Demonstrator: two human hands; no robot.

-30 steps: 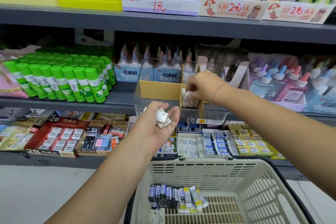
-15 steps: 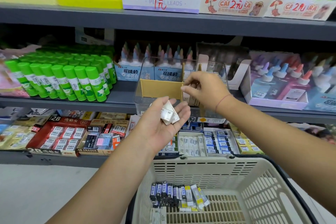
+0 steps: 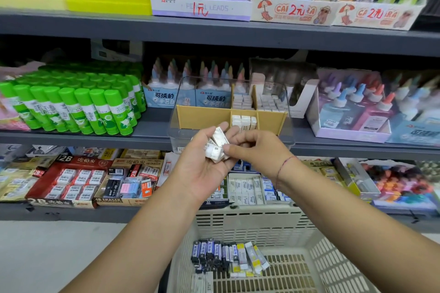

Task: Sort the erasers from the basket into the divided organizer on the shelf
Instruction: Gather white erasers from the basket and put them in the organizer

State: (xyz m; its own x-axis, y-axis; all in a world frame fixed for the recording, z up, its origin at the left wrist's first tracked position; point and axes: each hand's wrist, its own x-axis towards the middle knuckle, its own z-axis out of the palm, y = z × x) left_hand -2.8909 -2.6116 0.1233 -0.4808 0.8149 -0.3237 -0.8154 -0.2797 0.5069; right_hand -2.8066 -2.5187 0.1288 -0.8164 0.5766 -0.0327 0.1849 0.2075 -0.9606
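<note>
Now: left hand [image 3: 202,167] cups a few white erasers [image 3: 217,138], fingers half-curled; right hand [image 3: 259,152] pinches 1 from the pile, in front of the divided organizer [image 3: 204,116]. Probably light, stiff, slippery in wrap; grip the long sides.

Location: stationery shop. Grey shelves [image 3: 214,31] stand in tiers behind the left hand [image 3: 202,164] and right hand [image 3: 259,150]. Above the hands: display boxes [image 3: 201,6] of pencil leads, prices handwritten in red. Left of the hands: massed green glue sticks [image 3: 71,107]. Below and left of the hands: open eraser cartons [image 3: 69,181]. Right of the hands: glue bottles [image 3: 352,107] in trays. Beneath the hands: a plastic basket [image 3: 250,223].
</note>
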